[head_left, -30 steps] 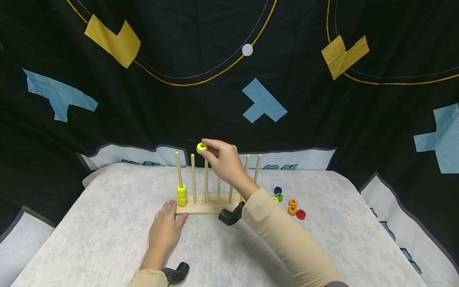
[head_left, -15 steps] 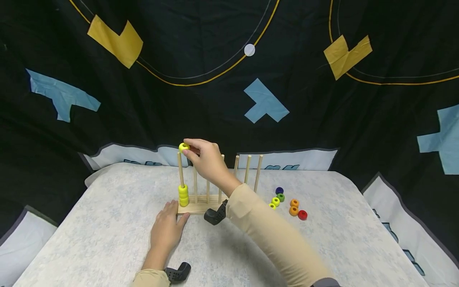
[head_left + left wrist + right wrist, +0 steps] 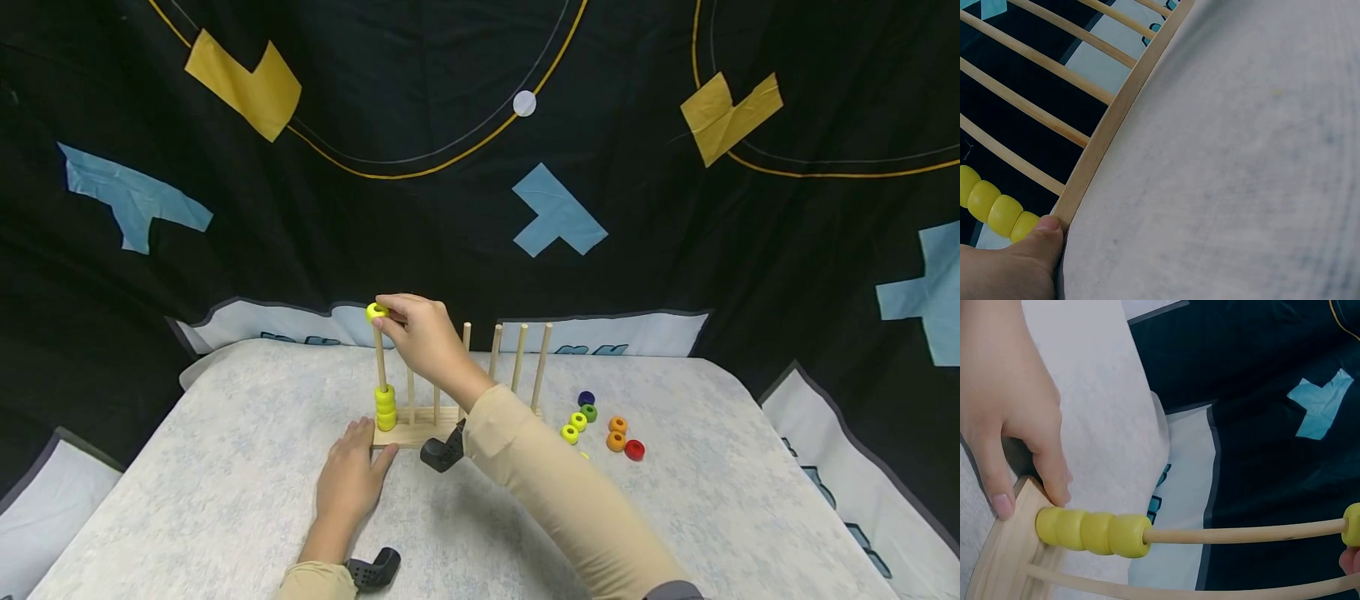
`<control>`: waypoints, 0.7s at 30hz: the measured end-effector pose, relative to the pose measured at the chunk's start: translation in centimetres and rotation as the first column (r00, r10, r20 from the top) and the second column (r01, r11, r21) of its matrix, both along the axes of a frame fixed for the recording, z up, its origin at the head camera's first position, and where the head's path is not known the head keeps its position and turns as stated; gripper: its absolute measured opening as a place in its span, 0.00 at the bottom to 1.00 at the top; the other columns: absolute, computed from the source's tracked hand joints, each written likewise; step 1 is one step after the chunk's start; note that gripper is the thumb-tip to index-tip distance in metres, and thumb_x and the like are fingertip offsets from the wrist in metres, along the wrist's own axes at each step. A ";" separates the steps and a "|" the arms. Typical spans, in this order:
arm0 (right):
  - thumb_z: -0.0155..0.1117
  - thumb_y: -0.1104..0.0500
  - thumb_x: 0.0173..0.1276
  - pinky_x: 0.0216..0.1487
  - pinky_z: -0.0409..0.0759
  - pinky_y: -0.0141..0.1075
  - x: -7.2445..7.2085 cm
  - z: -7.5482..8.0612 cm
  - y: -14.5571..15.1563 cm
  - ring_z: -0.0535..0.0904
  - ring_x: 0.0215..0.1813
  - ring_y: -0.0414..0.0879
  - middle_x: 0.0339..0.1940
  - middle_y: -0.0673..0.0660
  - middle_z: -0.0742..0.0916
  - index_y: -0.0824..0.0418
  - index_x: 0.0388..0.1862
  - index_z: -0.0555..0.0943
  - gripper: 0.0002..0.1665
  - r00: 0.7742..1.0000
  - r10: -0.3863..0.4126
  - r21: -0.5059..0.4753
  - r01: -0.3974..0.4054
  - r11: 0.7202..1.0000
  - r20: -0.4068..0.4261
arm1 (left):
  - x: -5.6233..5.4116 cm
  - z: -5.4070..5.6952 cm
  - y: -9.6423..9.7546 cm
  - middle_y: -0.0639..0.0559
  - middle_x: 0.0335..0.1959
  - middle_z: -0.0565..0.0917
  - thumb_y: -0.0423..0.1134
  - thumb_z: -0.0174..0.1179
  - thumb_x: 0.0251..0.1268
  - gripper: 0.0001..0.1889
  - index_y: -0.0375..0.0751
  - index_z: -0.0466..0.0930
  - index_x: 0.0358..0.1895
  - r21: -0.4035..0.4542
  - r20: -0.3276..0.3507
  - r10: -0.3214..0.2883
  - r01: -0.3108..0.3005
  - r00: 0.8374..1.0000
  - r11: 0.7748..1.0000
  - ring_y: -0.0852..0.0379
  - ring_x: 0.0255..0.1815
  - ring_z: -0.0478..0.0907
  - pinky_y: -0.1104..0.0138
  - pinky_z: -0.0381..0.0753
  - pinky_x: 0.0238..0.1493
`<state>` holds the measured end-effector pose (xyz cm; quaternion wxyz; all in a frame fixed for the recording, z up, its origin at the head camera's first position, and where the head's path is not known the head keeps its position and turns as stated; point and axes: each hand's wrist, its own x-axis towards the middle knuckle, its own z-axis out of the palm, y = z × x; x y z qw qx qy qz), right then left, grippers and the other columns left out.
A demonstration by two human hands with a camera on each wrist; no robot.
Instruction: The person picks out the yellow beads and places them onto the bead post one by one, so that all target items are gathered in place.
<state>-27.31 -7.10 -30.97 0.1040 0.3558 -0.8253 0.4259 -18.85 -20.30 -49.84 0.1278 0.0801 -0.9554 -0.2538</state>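
My right hand (image 3: 425,337) pinches a yellow bead (image 3: 374,312) between thumb and fingers. The bead sits at the tip of the leftmost peg (image 3: 1241,534), and in the right wrist view the peg's end meets it. Lower on that same peg, several yellow beads (image 3: 386,408) are stacked down to the base. My left hand (image 3: 348,479) holds the left end of the wooden peg rack (image 3: 416,435), its thumb (image 3: 1047,231) at the front edge and its other fingers round the end. Part of the rack is hidden behind my right arm.
Loose beads lie on the table right of the rack: dark blue (image 3: 587,399), green (image 3: 588,413), yellow (image 3: 578,422), orange (image 3: 617,441) and red (image 3: 634,450). More pegs (image 3: 521,358) stand upright along the rack. A black cloth (image 3: 420,233) hangs behind the table.
My right hand has carried the yellow bead left, from above the middle pegs to the leftmost peg, and lowered it slightly onto the tip. My left hand has stayed at the rack's end.
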 end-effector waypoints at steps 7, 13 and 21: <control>0.64 0.58 0.71 0.52 0.80 0.18 0.1 0.0 -0.1 0.85 0.57 0.43 0.61 0.55 0.85 0.60 0.64 0.79 0.23 1.000 -0.027 0.068 0.028 0.997 -0.017 | 0.1 0.2 0.1 0.34 0.74 0.66 0.51 0.57 0.73 0.35 0.30 0.63 0.73 0.000 0.008 0.001 -0.001 1.000 1.000 0.36 0.77 0.59 0.42 0.59 0.77; 0.66 0.60 0.69 0.52 0.80 0.18 0.1 0.0 0.0 0.85 0.57 0.42 0.59 0.55 0.86 0.60 0.62 0.80 0.22 0.999 -0.030 0.061 0.032 0.998 -0.029 | 0.1 0.2 0.1 0.33 0.74 0.65 0.51 0.57 0.73 0.35 0.30 0.62 0.73 -0.003 0.011 -0.001 0.001 1.000 1.000 0.36 0.77 0.59 0.42 0.59 0.77; 0.66 0.62 0.69 0.53 0.80 0.18 0.1 0.0 0.1 0.85 0.57 0.43 0.59 0.55 0.87 0.61 0.61 0.81 0.21 0.998 -0.012 0.062 0.016 0.998 -0.059 | 0.1 -0.1 0.1 0.32 0.73 0.67 0.51 0.59 0.71 0.36 0.30 0.63 0.72 -0.002 -0.012 0.002 -0.002 1.000 1.000 0.34 0.76 0.60 0.40 0.61 0.75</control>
